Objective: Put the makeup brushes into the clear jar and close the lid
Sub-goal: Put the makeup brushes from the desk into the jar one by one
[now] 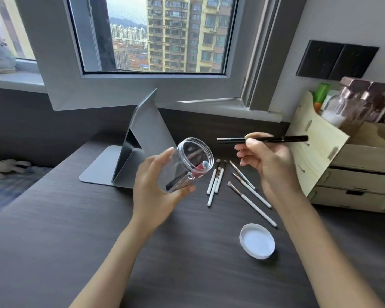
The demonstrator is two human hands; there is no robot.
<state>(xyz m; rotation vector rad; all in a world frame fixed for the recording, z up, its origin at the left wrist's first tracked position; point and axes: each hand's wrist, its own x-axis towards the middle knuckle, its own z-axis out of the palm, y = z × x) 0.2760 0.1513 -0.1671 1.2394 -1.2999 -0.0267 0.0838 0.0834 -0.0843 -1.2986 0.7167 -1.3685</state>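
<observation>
Head view, from near to far: the white lid (257,240) lies on the desk (76,241), inside up, close to the right forearm. If that arm sweeps back, it can push the lid away or off the desk, I think.

A little farther, white brushes (216,181) lie on the desk in two loose groups, some with tips crossing. They are thin and round, so a careless pick can roll the neighbours.

Above them the left hand (158,192) is closed around the clear jar (185,165), held in the air and tilted, its mouth facing up and to the right. Something red and a dark stick are already inside. Because of the tilt, these can slide out if the mouth goes lower. The wall looks smooth, so the jar can also slip in the palm.

The right hand (267,161) pinches a black pen-like brush (262,139) near its middle, level, above the jar mouth and apart from it. It has to turn end-first before it goes in; otherwise it can hit the rim and knock the jar.

Farther right stands a wooden organizer (320,152), near enough for the long brush to touch it.
</observation>
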